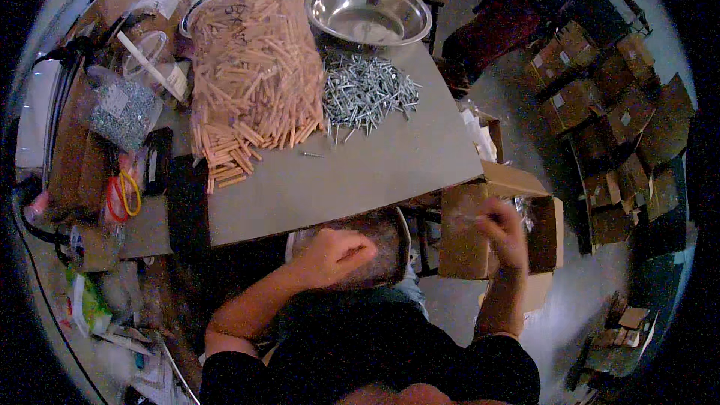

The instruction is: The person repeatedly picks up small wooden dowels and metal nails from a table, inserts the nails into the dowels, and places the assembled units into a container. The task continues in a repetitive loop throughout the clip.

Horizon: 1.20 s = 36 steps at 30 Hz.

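Observation:
My left hand (337,256) is closed, its fingers curled over a dark-bottomed tray with a pale rim (406,236) at my lap; what it holds, if anything, is hidden. Off to the right, my right hand (502,231) is pinched and somewhat blurred above an open cardboard box (466,244). A faint small thing seems to stick out from its fingertips, too smeared to name. On the table (352,180) lies a big clear bag of wooden dowels (255,60), with several spilling from its near end. Beside it is a heap of silver screws (367,94); one loose screw (311,154) lies apart.
A shiny metal bowl (369,13) stands behind the screws. At the left are a clear bag of small metal parts (124,112) and scissors with red and yellow handles (124,196). Stacked cardboard boxes (622,120) fill the right side; another person (502,26) is at the far right.

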Motion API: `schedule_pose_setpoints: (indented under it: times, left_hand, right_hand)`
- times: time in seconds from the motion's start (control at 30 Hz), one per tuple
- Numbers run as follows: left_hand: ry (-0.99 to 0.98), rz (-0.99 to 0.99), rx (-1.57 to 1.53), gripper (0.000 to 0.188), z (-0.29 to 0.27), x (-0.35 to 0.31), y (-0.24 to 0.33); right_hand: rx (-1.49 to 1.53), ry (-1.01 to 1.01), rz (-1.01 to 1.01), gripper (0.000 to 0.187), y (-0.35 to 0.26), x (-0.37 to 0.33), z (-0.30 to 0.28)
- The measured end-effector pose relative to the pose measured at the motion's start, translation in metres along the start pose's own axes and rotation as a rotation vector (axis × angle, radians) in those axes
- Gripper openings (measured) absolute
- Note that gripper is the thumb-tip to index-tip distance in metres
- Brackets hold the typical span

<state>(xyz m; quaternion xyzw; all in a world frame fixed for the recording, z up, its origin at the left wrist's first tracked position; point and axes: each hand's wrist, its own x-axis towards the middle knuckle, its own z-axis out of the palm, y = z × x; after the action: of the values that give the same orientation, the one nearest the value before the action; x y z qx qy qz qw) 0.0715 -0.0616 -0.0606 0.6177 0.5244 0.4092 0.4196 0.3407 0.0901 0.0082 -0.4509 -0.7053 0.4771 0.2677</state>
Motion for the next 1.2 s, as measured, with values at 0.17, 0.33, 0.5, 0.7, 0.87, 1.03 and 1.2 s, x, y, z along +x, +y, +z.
schedule_pose_setpoints:
  times: [0.17, 0.33, 0.5, 0.7, 0.87, 1.03, 1.2]
  left_hand:
    - [-0.020, -0.222, 0.491, 0.038, 0.026, -0.033, -0.075]
    - [0.010, -0.429, 0.403, 0.048, 0.044, -0.004, -0.085]
    - [-0.157, -0.458, 0.277, 0.049, 0.049, 0.015, -0.115]
    - [0.283, -0.264, 0.301, 0.036, 0.070, 0.017, -0.118]
    - [0.304, -0.165, 0.159, 0.032, 0.087, 0.019, -0.156]
    - [0.235, -0.094, 0.249, 0.022, 0.072, 0.001, -0.127]
    - [0.380, -0.047, -0.001, 0.021, 0.043, -0.026, -0.065]
  right_hand:
    - [-0.570, 0.431, 0.035, 0.010, 0.030, -0.008, -0.054]
    - [-0.385, 0.203, 0.065, 0.013, 0.052, 0.002, -0.003]
    - [-0.472, -0.204, -0.335, 0.017, 0.058, 0.005, 0.078]
    - [-0.465, -0.340, -0.395, 0.017, 0.050, 0.008, 0.121]
    - [-0.527, -0.366, -0.256, 0.020, 0.038, 0.006, 0.123]
    - [-0.552, -0.375, -0.359, 0.030, 0.053, 0.001, 0.126]
    - [-0.440, -0.548, -0.222, 0.029, 0.027, 0.000, 0.142]
